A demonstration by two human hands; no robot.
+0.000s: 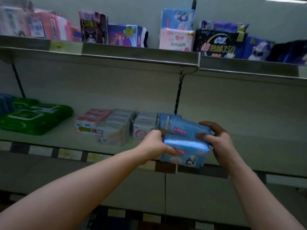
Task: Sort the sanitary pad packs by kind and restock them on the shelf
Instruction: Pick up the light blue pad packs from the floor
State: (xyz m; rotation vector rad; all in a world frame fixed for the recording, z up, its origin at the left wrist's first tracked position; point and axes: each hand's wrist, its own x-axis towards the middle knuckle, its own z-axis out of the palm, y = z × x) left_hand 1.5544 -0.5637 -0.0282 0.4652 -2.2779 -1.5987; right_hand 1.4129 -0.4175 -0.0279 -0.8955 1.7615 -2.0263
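- The middle shelf (265, 146) is bare to the right of the blue packs (182, 143); a hand can pass there.
- Just left of the blue packs stand the white packs (116, 128), closing that side.
- Between the white packs and the green packs (33, 117) is an open gap.
- The upper shelf (132, 55) limits the room above.
- A dark bracket (178, 95) hangs behind the blue packs.

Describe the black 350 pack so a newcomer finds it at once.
On the upper shelf, look just right of the joint between its two sections. The black pack stands there beside a pale pink pack. It alone is black with large 350 lettering.
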